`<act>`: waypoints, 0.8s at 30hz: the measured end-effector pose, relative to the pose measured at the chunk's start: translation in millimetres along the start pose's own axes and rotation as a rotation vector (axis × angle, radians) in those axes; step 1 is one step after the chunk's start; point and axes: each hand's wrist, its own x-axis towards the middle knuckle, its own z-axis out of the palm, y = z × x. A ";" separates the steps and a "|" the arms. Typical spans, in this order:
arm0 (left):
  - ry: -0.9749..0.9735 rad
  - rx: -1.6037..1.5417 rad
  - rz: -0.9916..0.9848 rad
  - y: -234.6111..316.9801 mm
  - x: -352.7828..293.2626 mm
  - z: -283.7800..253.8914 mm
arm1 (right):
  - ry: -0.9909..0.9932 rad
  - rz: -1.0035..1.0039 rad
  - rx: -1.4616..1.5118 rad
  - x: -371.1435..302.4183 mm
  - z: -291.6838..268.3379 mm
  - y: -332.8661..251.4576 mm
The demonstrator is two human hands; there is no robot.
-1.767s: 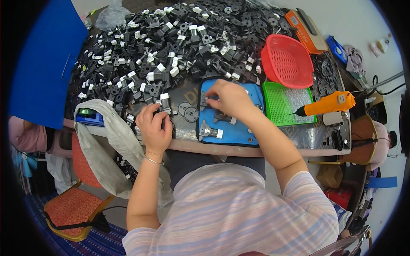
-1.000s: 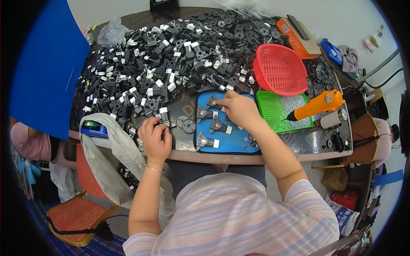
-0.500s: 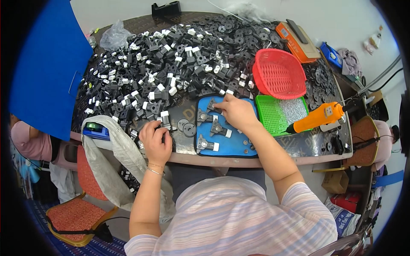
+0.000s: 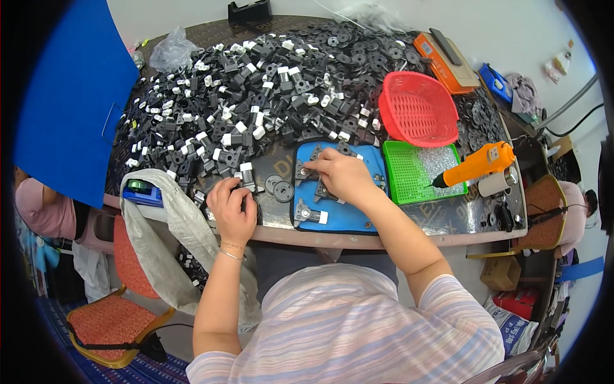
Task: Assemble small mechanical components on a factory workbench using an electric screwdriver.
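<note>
My right hand (image 4: 345,179) reaches over the blue mat (image 4: 355,221), thumb and fingers pinched at a black bracket with a small round metal piece (image 4: 304,171) near the mat's left edge. Anything between the fingertips is too small to make out. Other black brackets with white ends lie on the mat, among them one at the lower left (image 4: 310,215); the hand partly covers the rest. My left hand (image 4: 231,211) rests on the table edge, fingers loosely bent and apart, beside a black piece with a white cap (image 4: 247,174). Two black discs (image 4: 281,190) lie between that piece and the mat.
A large heap of black-and-white parts (image 4: 243,109) covers the table's back, with black discs (image 4: 358,48) behind. At right are a green basket (image 4: 403,173) with small shiny pieces, a red basket (image 4: 419,109), an orange electric screwdriver (image 4: 480,163) and an orange scale (image 4: 448,61). A pale sack (image 4: 173,237) hangs at left.
My right hand has moved left and slightly down, from the upper bracket to the one by the mat's left edge. The screwdriver has swung slightly. My left hand has barely moved.
</note>
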 end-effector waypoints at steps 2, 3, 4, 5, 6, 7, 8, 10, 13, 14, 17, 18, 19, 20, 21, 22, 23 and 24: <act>0.001 -0.002 0.001 0.4 -0.2 0.1 | -0.004 -0.006 0.004 -0.7 2.4 1.6; 0.002 0.002 0.000 -0.2 -0.8 0.1 | -0.008 -0.013 0.010 -0.8 3.6 2.0; 0.004 0.006 -0.001 -0.7 -1.1 0.2 | -0.007 -0.013 0.009 -0.9 3.4 1.5; 0.005 0.006 -0.001 -0.9 -1.0 0.6 | -0.033 -0.002 0.003 -1.0 2.8 0.6; 0.006 0.004 0.000 -1.0 -1.1 0.5 | -0.058 0.007 -0.001 -1.0 2.5 -0.3; 0.007 0.003 0.000 -1.1 -1.0 0.4 | -0.058 0.006 -0.001 -0.9 2.9 -0.8; 0.008 0.004 0.000 -1.1 -0.7 0.1 | -0.062 0.005 -0.008 -0.7 3.5 -1.0; 0.011 -0.002 0.004 -0.8 -0.8 0.3 | -0.068 0.005 -0.015 -0.7 4.9 0.0; 0.017 -0.002 0.003 -0.1 0.0 0.5 | -0.039 -0.028 -0.043 -0.1 5.1 2.4; 0.016 -0.003 0.002 0.0 -0.2 0.8 | -0.038 -0.029 -0.041 -0.2 5.0 2.7; 0.020 -0.007 0.009 0.6 0.0 0.5 | -0.033 -0.018 -0.029 -1.3 1.7 1.3; 0.022 -0.007 0.011 0.4 -0.7 0.2 | -0.032 -0.013 -0.017 -1.1 0.6 0.2; 0.023 -0.008 0.013 0.2 -1.2 0.1 | 0.031 -0.004 -0.011 -1.7 -3.4 1.0; 0.019 -0.010 0.010 -0.2 -1.5 0.3 | 0.093 0.006 -0.005 -3.2 -10.2 2.8; 0.020 -0.011 0.008 -0.7 -2.2 0.4 | 0.157 0.048 0.020 -5.9 -20.4 3.1; 0.016 -0.010 0.007 -0.6 -2.3 0.4 | 0.191 0.075 0.035 -10.6 -33.4 4.4; 0.022 -0.012 0.002 -0.3 -2.4 -0.3 | 0.225 0.105 0.049 -17.3 -46.6 6.1; 0.027 -0.007 0.009 0.1 -2.6 -0.4 | 0.250 0.108 0.038 -28.1 -57.2 8.9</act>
